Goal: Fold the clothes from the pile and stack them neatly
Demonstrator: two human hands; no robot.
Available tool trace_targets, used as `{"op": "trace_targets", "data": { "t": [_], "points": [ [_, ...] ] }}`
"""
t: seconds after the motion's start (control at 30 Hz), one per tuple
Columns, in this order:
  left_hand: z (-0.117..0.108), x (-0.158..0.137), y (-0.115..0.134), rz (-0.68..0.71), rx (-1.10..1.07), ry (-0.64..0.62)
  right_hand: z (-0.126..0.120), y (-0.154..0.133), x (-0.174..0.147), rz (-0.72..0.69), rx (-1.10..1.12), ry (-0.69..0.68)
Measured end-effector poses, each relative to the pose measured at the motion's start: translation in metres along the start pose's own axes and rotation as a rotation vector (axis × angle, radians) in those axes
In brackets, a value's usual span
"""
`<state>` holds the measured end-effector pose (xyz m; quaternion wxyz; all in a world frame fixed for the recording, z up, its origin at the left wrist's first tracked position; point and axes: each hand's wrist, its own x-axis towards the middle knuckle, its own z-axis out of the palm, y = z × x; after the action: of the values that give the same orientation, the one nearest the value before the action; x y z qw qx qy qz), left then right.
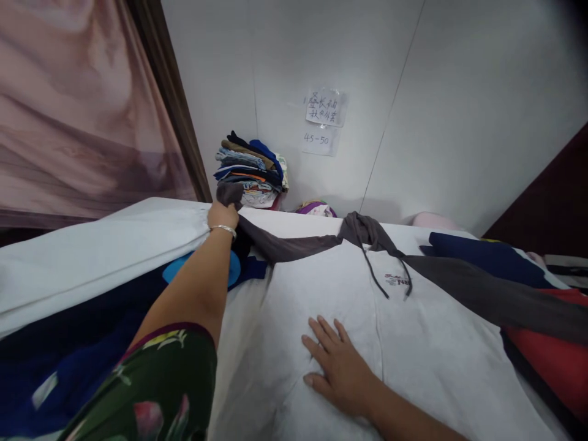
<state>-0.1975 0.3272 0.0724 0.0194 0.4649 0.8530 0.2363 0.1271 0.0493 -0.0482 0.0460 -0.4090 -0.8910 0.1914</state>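
Note:
A white hooded jacket (331, 282) with dark grey sleeves and hood lies spread out, its front facing up. Two dark drawstrings hang from the hood, and small lettering marks one side of the chest. My left hand (223, 215), with a silver bangle at the wrist, is closed around the cuff end of the left-side grey sleeve, stretching it outward. My right hand (337, 370) lies flat on the jacket's white front, fingers spread. The other grey sleeve (459, 288) reaches out to the right.
A stack of folded clothes (250, 168) stands against the wall. Blue garments (92, 355) lie at the left beside a white cloth (92, 257). Navy (482, 260) and red clothes (551, 361) lie at the right. Handwritten paper notes (324, 122) are on the wall; a pink curtain (82, 92) hangs left.

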Motion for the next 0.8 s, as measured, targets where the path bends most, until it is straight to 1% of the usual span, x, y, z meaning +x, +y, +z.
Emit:
{"op": "trace_targets", "data": {
  "t": [0.07,0.1,0.17,0.2,0.23,0.27,0.3,0.37,0.4,0.43,0.5,0.57,0.63,0.73,0.8],
  "points": [
    [-0.006,0.002,-0.009,-0.072,-0.06,0.047,0.0,0.0,0.001,0.005,-0.002,-0.003],
    [-0.005,-0.001,-0.011,-0.082,-0.072,0.052,0.001,0.0,0.001,0.005,-0.002,-0.004],
    [0.002,-0.012,-0.009,-0.05,-0.065,0.062,0.001,0.001,0.001,0.005,-0.002,-0.002],
    [0.008,-0.019,-0.004,-0.002,-0.063,0.084,0.001,0.001,0.001,0.002,-0.001,0.001],
    [0.014,-0.027,0.003,0.084,-0.056,0.112,0.002,0.001,0.001,-0.001,0.0,0.004],
    [0.021,-0.034,0.012,0.205,-0.044,0.132,0.001,0.001,0.001,-0.003,0.001,0.006],
    [0.028,-0.042,0.022,0.35,-0.023,0.126,0.001,0.0,0.001,-0.003,0.002,0.008],
    [0.043,-0.055,0.042,0.624,0.034,0.033,0.001,0.0,0.001,0.003,0.003,0.007],
    [0.052,-0.062,0.05,0.712,0.06,-0.038,0.0,-0.001,0.001,0.008,0.004,0.005],
    [0.061,-0.067,0.055,0.753,0.08,-0.111,0.0,-0.001,0.001,0.009,0.005,0.003],
    [0.08,-0.076,0.059,0.757,0.111,-0.208,0.0,-0.001,0.0,0.004,0.007,0.003],
    [0.098,-0.079,0.055,0.699,0.147,-0.255,0.0,0.0,0.0,-0.007,0.008,0.008],
    [0.11,-0.076,0.048,0.621,0.187,-0.291,-0.001,0.001,-0.001,-0.014,0.012,0.009],
    [0.114,-0.062,0.042,0.546,0.222,-0.318,-0.002,0.001,-0.001,-0.008,0.03,0.004],
    [0.111,-0.051,0.042,0.521,0.226,-0.291,-0.003,0.0,0.0,-0.005,0.044,0.005]
  ]
}}
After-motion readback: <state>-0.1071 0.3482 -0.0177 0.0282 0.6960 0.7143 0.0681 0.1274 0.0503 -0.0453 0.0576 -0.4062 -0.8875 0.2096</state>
